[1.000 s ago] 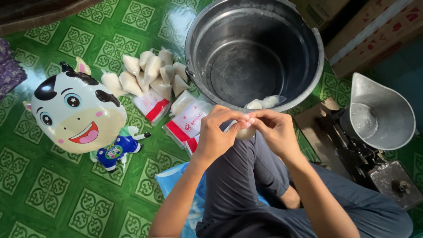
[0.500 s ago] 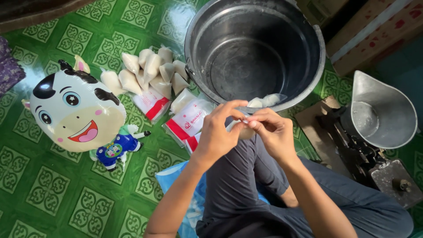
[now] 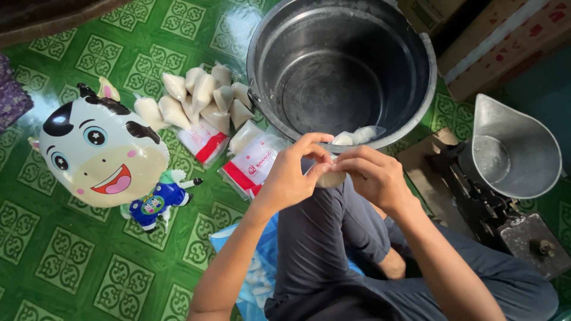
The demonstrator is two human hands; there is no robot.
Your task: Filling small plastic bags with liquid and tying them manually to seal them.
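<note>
My left hand and my right hand meet over my knee, both pinching a small clear bag of white stuff. Most of the bag is hidden behind my fingers. Just beyond my hands stands a large dark metal pot, with a little white material at its near inner edge. A pile of several filled small white bags lies on the floor to the left of the pot.
Packs of empty clear bags with red bands lie beside the pile. A cow-shaped balloon rests on the green patterned floor. A weighing scale with a metal scoop pan stands at right. Cardboard boxes sit behind.
My hands stay together on the small bag over my knee, the fingers shifting slightly around its top. Nothing else has moved.
</note>
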